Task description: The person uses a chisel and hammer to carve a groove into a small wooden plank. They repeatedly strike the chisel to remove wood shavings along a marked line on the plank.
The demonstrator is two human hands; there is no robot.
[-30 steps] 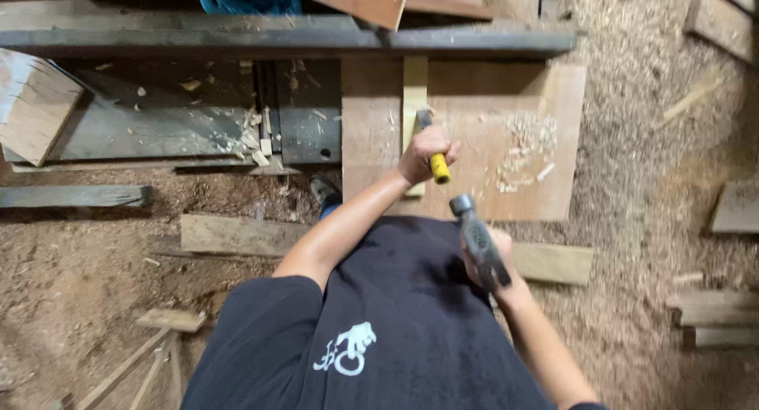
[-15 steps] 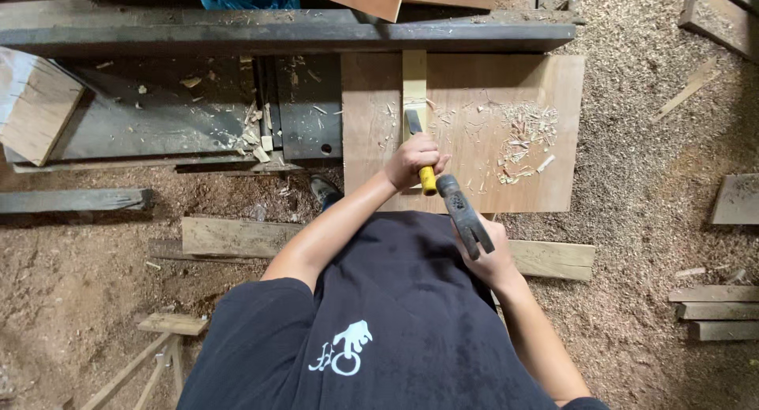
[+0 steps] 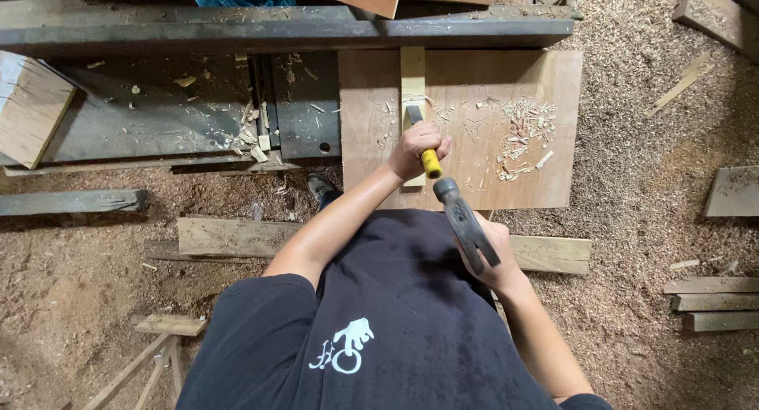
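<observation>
Step in hand: chiselling the strip (image 3: pixel 412 74) that lies upright on the board (image 3: pixel 506 133), its top end against the dark beam (image 3: pixel 285 30).

Left hand (image 3: pixel 415 151): closed around the chisel (image 3: pixel 431 163). Yellow handle end pokes out toward you; the blade points away and sits on the strip just above your knuckles. Whether the edge has bitten into the wood cannot be told from here.

Right hand (image 3: pixel 494 252): closed around the hammer (image 3: pixel 465 220). Only the dark head and neck show, the grip being hidden in your fist. The striking face is just beside the yellow handle end, close but seemingly not touching.

Surroundings: chips (image 3: pixel 526 137) scattered on the board right of the strip; sawdust (image 3: pixel 648 141) covers the floor; a plank (image 3: pixel 237 236) lies under your left arm.

Judgement: you are mid-stroke, the hammer about to meet the handle.

Next move calls for:
- hammer face square on the handle end, in line with the chisel
- left grip firm so the blade does not skate sideways off the narrow strip
- strip kept butted against the beam

Risk: a glancing blow lands on your left knuckles, which sit just beside the target.
</observation>
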